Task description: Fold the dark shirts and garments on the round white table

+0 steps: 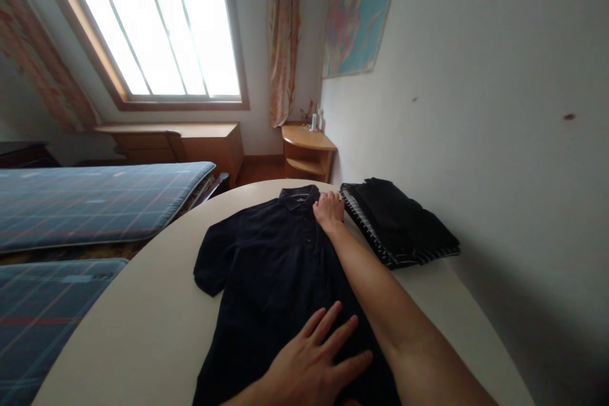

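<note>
A dark navy polo shirt (271,266) lies front up on the pale round table (128,311), its collar at the far end. One short sleeve spreads out to the left; the right sleeve does not show. My right hand (329,208) is at the shirt's right shoulder beside the collar, its fingers bent and closed on the cloth. Nearer to me, my left hand (318,355) lies flat on the lower front of the shirt, with its fingers spread. The shirt's hem is out of view at the bottom.
A stack of folded black clothes (399,222) sits on the table to the right, close to the white wall (504,108). Plaid mattresses (95,203) lie to the left. Beyond the table stand a small corner shelf (309,139) and a low wooden desk (209,133) under the window.
</note>
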Demonstrator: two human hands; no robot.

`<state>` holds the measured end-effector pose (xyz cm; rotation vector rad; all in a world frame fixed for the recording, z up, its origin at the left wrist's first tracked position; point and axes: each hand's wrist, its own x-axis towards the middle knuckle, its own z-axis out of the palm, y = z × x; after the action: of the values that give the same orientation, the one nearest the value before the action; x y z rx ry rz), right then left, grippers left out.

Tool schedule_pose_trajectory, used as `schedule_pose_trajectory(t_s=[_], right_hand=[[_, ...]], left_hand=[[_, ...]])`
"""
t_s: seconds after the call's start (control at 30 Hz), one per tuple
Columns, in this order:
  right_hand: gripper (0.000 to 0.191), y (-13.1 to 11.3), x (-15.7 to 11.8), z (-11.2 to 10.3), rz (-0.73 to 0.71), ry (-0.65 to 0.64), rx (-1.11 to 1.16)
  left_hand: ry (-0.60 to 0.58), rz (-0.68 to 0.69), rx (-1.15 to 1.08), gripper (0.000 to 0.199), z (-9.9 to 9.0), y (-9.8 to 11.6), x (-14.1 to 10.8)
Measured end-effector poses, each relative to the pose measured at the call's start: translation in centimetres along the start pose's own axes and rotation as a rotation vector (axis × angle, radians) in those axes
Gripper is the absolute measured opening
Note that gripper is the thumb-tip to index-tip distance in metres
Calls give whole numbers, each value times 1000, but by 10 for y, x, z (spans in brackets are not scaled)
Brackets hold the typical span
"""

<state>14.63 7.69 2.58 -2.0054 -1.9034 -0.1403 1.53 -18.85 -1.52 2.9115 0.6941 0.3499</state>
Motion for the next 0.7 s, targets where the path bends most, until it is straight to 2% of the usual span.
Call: schedule_pose_trajectory(t_s=[0.1, 0.27, 0.4, 0.47, 0.57, 0.7], right_hand=[[39, 0, -1, 5, 22, -41, 24], [57, 2, -5, 14, 15, -120, 60], [77, 11, 0, 14, 6, -298, 104], [80, 14, 2, 11, -4, -363, 128], [78, 13, 0, 4, -19, -335, 138], [74, 0, -16, -1, -13, -273, 147]], left_hand=[[8, 6, 23, 72, 2, -1, -1], [7, -2, 5, 73, 4, 0, -1], [-26, -19, -64, 72, -2, 2, 0], [-37, -27, -95, 70, -6, 3, 1], [-47, -41, -129, 68, -12, 5, 2], [-80, -71, -194, 65, -21, 9, 3]])
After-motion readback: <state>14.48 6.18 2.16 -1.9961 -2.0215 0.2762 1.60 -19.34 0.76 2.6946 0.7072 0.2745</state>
